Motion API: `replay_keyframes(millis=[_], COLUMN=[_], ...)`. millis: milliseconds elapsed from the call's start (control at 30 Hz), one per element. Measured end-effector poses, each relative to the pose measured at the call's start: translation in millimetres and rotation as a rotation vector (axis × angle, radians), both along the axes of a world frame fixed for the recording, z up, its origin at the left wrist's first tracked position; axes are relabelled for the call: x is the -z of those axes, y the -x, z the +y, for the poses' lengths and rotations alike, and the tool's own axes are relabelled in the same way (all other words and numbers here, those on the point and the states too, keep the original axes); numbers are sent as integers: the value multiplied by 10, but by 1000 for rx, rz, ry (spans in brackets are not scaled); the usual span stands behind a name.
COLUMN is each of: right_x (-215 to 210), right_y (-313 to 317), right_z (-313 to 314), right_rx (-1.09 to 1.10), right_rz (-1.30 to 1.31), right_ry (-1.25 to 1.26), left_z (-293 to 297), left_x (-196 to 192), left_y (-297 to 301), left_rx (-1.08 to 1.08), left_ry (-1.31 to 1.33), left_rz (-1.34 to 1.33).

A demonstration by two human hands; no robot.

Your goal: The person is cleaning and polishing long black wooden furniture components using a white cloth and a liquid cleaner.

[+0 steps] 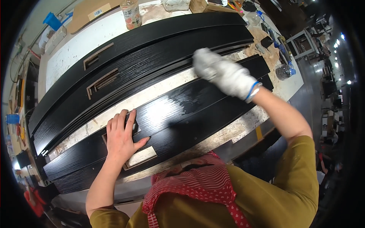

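Note:
My left hand (121,136), bare, lies with its fingers spread on a black wood-grain panel (213,127), beside rectangular cutouts. Under the palm a dark object (136,127) shows in part; I cannot tell what it is. A white knit glove with a blue cuff covers my right hand (224,74). It is closed above the far edge of the black panels, toward their right end. Its fingers are blurred, and whatever they may hold does not show. A wet-looking smear (186,104) marks the panel's surface between my hands.
A stack of black panels (152,51) with bracket-shaped cutouts lies beyond, on a white worktable (70,57). A labelled clear bottle (131,15), cardboard (85,15) and a blue cup (52,21) stand at the far side. Plastic bottles (283,71) lie at the right edge.

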State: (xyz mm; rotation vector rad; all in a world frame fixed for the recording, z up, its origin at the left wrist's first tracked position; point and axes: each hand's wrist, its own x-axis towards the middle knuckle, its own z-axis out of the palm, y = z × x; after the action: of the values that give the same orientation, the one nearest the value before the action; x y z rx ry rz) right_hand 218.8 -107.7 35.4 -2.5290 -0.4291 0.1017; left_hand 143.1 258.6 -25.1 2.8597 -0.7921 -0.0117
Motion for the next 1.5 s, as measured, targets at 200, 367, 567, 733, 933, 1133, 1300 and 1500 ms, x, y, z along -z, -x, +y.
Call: replay_keyframes(millis=[200, 367, 567, 733, 933, 1133, 1300, 1500], right_x=[317, 214, 156, 91, 337, 221, 228, 369], right_y=[-305, -179, -28, -272, 134, -170, 126, 221], right_z=[-270, -337, 401, -1101, -232, -1260, -463, -1133], right_rx=[-27, -33, -250, 221, 36, 147, 52, 32], right_rz=[484, 158, -166, -22, -352, 21, -364, -264], right_ry=[-357, -279, 72, -174, 36, -45, 70, -41], left_z=[2, -64, 16, -31, -14, 14, 1, 8], left_x=[-9, -49, 14, 2, 35, 27, 51, 35], left_y=[-21, -20, -18, -24, -4, -7, -14, -11], left_rx=[16, 26, -7, 17, -5, 17, 7, 13], left_ry=[50, 76, 24, 20, -20, -34, -59, -54], left_rz=[7, 14, 28, 7, 36, -2, -9, -29])
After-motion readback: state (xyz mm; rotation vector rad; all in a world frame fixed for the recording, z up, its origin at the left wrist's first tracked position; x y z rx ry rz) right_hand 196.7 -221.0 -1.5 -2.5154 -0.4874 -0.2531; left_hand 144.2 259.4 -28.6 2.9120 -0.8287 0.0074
